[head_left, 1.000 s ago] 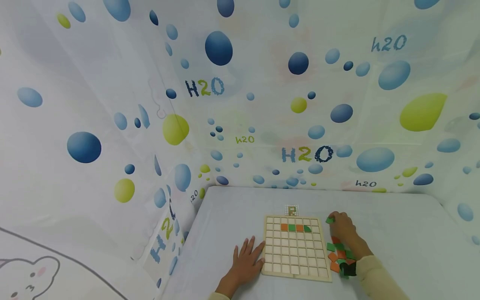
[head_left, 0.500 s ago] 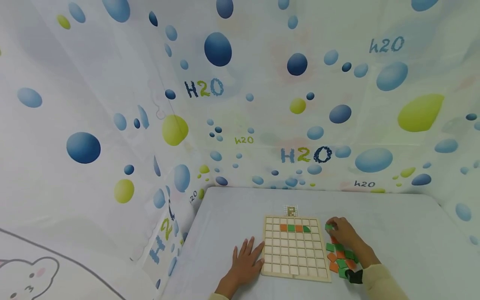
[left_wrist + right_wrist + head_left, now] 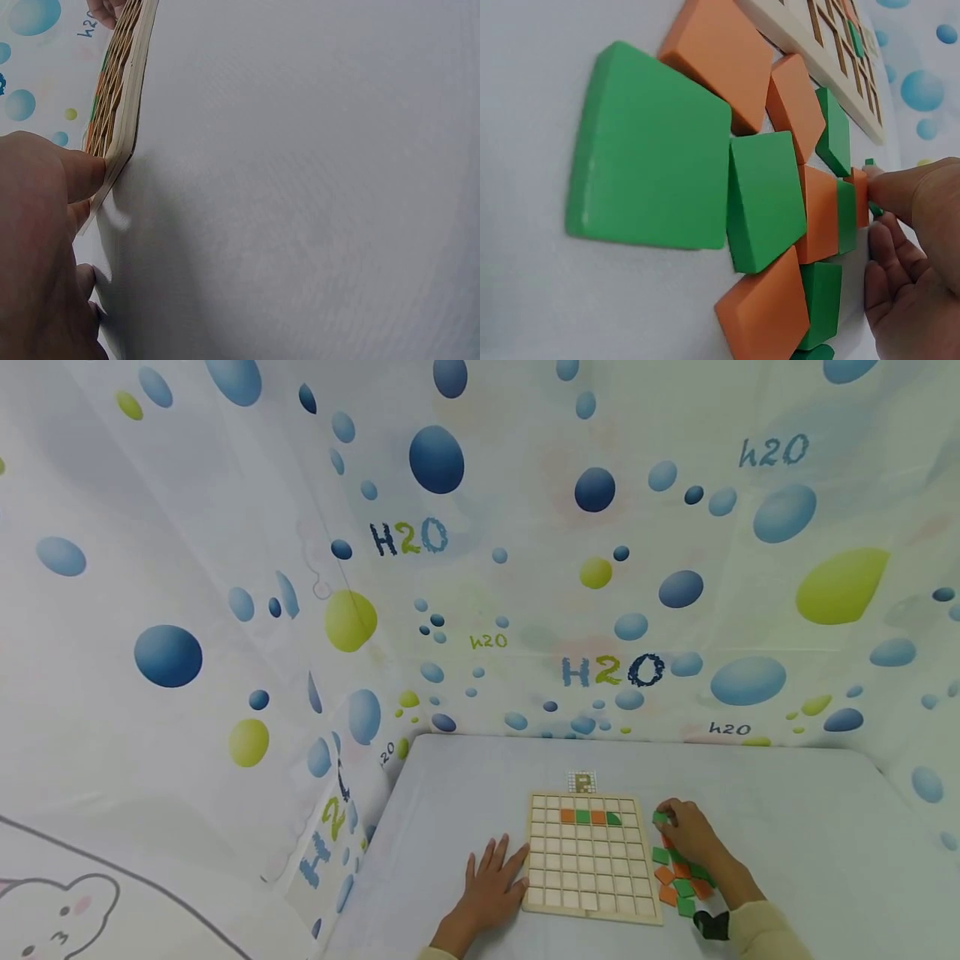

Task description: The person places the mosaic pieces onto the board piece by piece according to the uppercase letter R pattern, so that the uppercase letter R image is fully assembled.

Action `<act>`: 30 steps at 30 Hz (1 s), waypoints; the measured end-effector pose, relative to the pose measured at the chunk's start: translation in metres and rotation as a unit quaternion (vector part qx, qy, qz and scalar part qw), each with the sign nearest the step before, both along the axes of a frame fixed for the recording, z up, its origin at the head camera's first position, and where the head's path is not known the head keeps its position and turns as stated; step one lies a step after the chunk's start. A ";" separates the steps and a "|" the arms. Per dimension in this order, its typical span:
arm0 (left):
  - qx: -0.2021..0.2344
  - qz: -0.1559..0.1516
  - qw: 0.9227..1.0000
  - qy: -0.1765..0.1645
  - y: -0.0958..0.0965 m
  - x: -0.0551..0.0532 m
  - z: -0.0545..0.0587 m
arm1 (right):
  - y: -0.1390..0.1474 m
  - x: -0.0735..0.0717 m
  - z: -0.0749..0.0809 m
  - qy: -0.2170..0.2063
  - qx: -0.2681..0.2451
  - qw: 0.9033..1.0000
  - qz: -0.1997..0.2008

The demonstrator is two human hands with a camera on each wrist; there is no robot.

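A wooden grid board lies on the table, its upper part holding a short row of orange and green pieces. My left hand rests at the board's left side with fingers spread. In the left wrist view its thumb touches the board's edge. Right of the board, my right hand pinches a small green tile between thumb and fingertips. The right wrist view shows little of that tile, as the thumb hides most of it.
Beside the board's right edge lie several loose green tiles and orange tiles, some overlapping. A black object sits by the right sleeve. Behind the board is a small pattern card. Patterned sheeting surrounds the table.
My right hand has come slightly nearer to me with the green tile, toward the loose tiles. More of the pile's near end shows. My left hand and the board stay in place.
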State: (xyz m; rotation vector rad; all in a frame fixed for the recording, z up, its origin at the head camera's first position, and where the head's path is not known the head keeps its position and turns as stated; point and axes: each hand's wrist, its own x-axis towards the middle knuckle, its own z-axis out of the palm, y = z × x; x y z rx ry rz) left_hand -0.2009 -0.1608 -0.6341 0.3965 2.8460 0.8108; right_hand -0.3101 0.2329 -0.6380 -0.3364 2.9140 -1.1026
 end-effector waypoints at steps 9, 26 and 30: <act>-0.011 0.001 1.000 0.003 -0.001 0.000 -0.002 | -0.001 0.004 0.002 -0.003 -0.004 1.000 0.014; -0.020 0.005 1.000 -0.001 0.000 -0.001 0.001 | -0.026 0.012 0.016 -0.016 -0.027 0.999 0.012; -0.018 0.007 1.000 -0.009 0.000 -0.002 -0.001 | -0.043 0.015 0.020 -0.031 -0.036 0.999 0.009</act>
